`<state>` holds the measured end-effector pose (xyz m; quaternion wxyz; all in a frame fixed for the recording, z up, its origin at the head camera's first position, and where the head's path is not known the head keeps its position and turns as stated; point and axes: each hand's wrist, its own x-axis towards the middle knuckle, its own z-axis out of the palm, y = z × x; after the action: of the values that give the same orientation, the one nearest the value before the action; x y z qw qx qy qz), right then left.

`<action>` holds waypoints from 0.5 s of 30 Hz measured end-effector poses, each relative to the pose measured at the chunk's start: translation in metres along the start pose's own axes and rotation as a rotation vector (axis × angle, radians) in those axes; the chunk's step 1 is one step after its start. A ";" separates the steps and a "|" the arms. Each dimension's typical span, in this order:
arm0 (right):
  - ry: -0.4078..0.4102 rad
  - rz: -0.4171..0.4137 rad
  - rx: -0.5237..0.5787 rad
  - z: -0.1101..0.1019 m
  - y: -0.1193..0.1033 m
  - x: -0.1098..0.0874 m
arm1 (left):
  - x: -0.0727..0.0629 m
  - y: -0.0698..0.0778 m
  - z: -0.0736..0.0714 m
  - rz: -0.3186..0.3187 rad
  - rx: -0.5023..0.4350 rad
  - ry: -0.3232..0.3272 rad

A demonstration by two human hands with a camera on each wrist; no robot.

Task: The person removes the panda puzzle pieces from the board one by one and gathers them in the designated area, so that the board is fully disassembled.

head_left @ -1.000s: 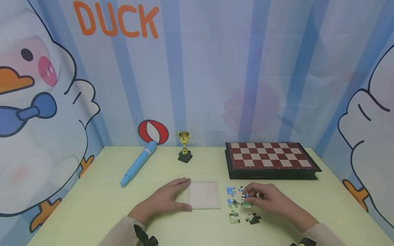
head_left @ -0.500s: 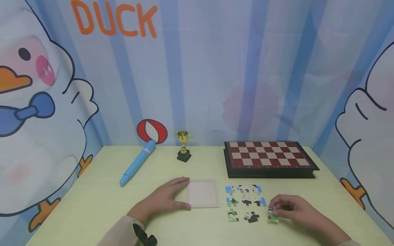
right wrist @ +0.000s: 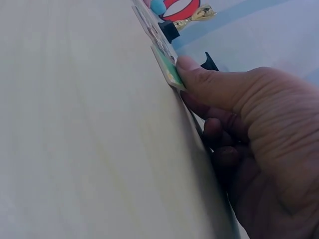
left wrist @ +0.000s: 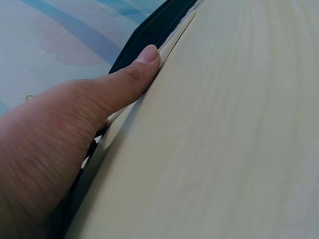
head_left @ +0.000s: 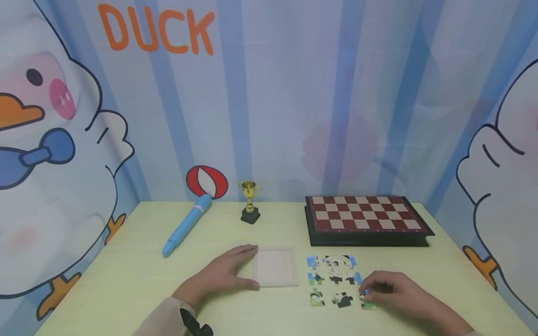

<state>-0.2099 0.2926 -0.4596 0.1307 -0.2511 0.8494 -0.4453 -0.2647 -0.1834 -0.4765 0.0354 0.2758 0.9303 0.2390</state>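
Note:
A flat, pale square puzzle tray (head_left: 275, 268) lies mid-table. My left hand (head_left: 224, 272) rests at its left side, fingers stretched to the far corner and thumb at the near corner; the left wrist view shows that thumb (left wrist: 134, 72) along the edge. To the right lie loose panda jigsaw pieces (head_left: 335, 268) in rows. At their lower right, my right hand (head_left: 401, 295) pinches a green-and-blue puzzle piece (head_left: 367, 305) between thumb and fingers. In the right wrist view this puzzle piece (right wrist: 168, 67) is slightly tilted, close over the table, with the thumb on it.
Behind the pieces stands a checkered chess box (head_left: 367, 221). A small gold trophy (head_left: 250, 203) is at the back middle, and a blue tube-like stick (head_left: 187, 226) lies at the back left. A duck-print curtain (head_left: 277, 93) hangs behind the table.
My right hand has moved from the middle of the pieces to their lower right, carrying a piece, then slightly left toward the bottom row. The left hand stays at the tray.

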 end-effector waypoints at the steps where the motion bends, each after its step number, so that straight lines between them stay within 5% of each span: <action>1: -0.003 0.002 0.000 0.000 0.000 0.000 | 0.000 0.000 0.000 0.001 -0.001 -0.002; 15: 0.023 -0.166 -0.094 0.004 0.006 0.004 | -0.001 0.001 -0.001 -0.002 -0.005 -0.004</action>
<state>-0.2128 0.2906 -0.4667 0.0719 -0.3213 0.8472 -0.4169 -0.2637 -0.1836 -0.4753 0.0381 0.2755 0.9299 0.2405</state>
